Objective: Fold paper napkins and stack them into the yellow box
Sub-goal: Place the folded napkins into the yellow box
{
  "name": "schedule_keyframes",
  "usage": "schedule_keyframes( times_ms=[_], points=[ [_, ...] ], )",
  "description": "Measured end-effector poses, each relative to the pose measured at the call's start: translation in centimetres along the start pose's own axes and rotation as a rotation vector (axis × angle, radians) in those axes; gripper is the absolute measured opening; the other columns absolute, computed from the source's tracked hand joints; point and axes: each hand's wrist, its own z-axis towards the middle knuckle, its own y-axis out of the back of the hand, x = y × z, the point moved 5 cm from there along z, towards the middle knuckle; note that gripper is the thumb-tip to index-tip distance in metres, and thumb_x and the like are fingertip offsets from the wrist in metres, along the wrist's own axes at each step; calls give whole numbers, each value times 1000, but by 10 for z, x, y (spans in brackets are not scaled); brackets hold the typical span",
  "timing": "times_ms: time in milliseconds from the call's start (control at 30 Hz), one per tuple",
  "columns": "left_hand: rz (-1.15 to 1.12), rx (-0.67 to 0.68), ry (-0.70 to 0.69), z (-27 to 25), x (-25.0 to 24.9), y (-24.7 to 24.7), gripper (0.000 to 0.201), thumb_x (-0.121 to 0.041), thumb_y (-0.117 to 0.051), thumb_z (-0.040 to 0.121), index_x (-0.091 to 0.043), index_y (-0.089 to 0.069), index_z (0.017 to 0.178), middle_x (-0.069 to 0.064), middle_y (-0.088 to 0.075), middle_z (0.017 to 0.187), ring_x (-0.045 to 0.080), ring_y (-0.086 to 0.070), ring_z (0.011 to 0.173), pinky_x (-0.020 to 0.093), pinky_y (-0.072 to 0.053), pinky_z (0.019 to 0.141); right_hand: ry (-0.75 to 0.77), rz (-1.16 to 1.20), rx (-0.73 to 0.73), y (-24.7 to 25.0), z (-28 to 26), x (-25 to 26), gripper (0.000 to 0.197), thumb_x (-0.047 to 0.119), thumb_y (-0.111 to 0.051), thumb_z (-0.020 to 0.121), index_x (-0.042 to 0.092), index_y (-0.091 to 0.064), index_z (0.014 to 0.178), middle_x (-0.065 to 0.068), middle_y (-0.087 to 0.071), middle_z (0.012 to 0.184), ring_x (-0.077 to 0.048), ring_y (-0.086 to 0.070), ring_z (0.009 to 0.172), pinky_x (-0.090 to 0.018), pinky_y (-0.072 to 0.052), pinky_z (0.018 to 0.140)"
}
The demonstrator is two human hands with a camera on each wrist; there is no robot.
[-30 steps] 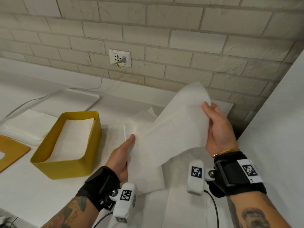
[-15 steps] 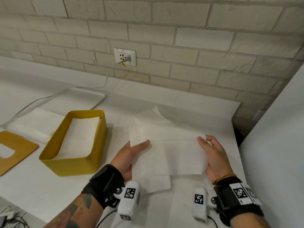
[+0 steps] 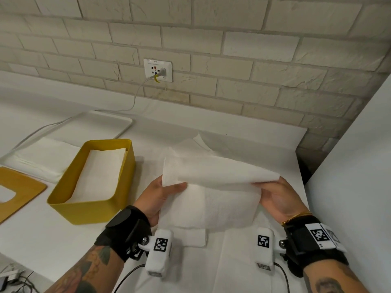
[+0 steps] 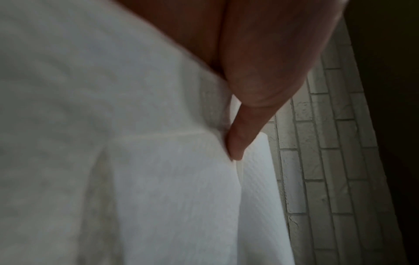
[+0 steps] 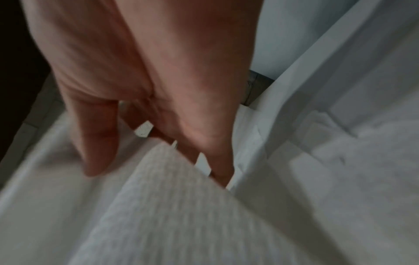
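You hold one napkin above the table, just right of the box, and it is mid-fold: the far half is lifted over the near half, the two layers not yet flat on each other. Your left hand pinches the napkin's left edge, thumb on top and the other fingers hidden under the paper; the left wrist view shows the thumb pressing into the sheet. Your right hand pinches the right end where the layers meet, thumb above and fingers curled below. So both hands are clamped on the same napkin, well apart, one at each end. The box already holds at least one folded napkin lying flat along its floor; how many are stacked there cannot be told. More loose white sheets lie on the table under and behind your hands, and a separate pile lies behind the box, by the tray. As I judge it, the task is under way but far from finished: this fold has to be closed and pressed, perhaps folded again to match the box's narrow shape, then laid on the stack, and the remaining sheets follow.
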Motion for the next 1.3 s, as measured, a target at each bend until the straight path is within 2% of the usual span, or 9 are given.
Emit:
schedule_keyframes(
  times_ms=[167, 233, 333, 400, 467, 633, 833, 1133, 1300],
  points=[
    [-27, -31, -19, 2, 0, 6, 37, -5, -67, 90, -5, -62, 127, 19, -72, 119, 39, -69, 110, 47, -57, 91, -96, -84, 150, -2, -12, -8, 19, 27, -72, 76, 9, -71, 68, -12, -65, 136, -36, -60, 127, -54, -50, 98],
    [-27, -50, -50, 3, -2, 8, 37, -5, -71, 88, -6, -63, 125, 19, -73, 117, 39, -69, 108, 47, -57, 90, -166, 80, 104, -1, -15, -10, 25, 24, -52, 81, 6, -69, 85, -17, -63, 138, -45, -57, 122, -58, -43, 97],
    [-8, -55, -112, 4, -6, 10, 46, -16, -74, 79, -7, -65, 123, 17, -74, 114, 37, -70, 105, 43, -59, 82, -269, 31, -27, -1, -16, -14, 46, 48, -41, 96, 17, -62, 123, -12, -70, 128, -32, -65, 113, -47, -48, 85],
    [-2, -48, -142, 3, -8, 8, 52, -23, -73, 78, -7, -64, 127, 16, -73, 117, 37, -69, 110, 47, -57, 88, -311, -42, -62, -4, -12, -21, 48, 53, -55, 95, 24, -59, 132, -11, -74, 120, -25, -71, 107, -42, -53, 80],
    [-17, -57, -160, 2, -10, 8, 55, -25, -73, 78, -10, -62, 130, 15, -73, 119, 35, -68, 112, 50, -55, 93, -334, -103, -72, -5, -8, -28, 60, 28, -77, 81, 15, -57, 136, -15, -73, 118, -28, -73, 102, -41, -59, 79],
    [-79, -112, -151, 2, -16, 12, 34, -17, -67, 92, -17, -64, 126, 9, -76, 112, 27, -74, 99, 37, -59, 75, -247, -239, -94, -3, -2, -20, 43, -6, -73, 81, 2, -64, 122, -17, -76, 110, -31, -74, 94, -41, -59, 79],
    [-177, -181, -125, 0, -28, 18, 34, -37, -56, 101, -18, -62, 129, 3, -79, 103, 19, -76, 88, 38, -56, 74, 66, -263, -21, -29, -10, 44, 51, 7, -78, 64, 9, -67, 114, -13, -76, 112, -25, -74, 97, -29, -61, 72],
    [-36, -42, -186, -2, -62, -8, 29, -24, -52, 103, -14, -64, 127, 14, -74, 115, 32, -72, 104, 37, -59, 78, 115, -495, 576, -124, -50, 88, 35, 11, -80, 69, 22, -75, 102, -18, -78, 94, -23, -76, 84, -27, -60, 76],
    [-21, 150, -171, -16, -52, -47, 33, -18, -45, 105, -9, -60, 133, 16, -73, 118, 28, -72, 101, 32, -60, 77, 152, -550, 391, -122, -33, 85, 22, 14, -78, 72, 12, -73, 93, -10, -79, 93, -19, -76, 85, -29, -61, 84]
  ],
)
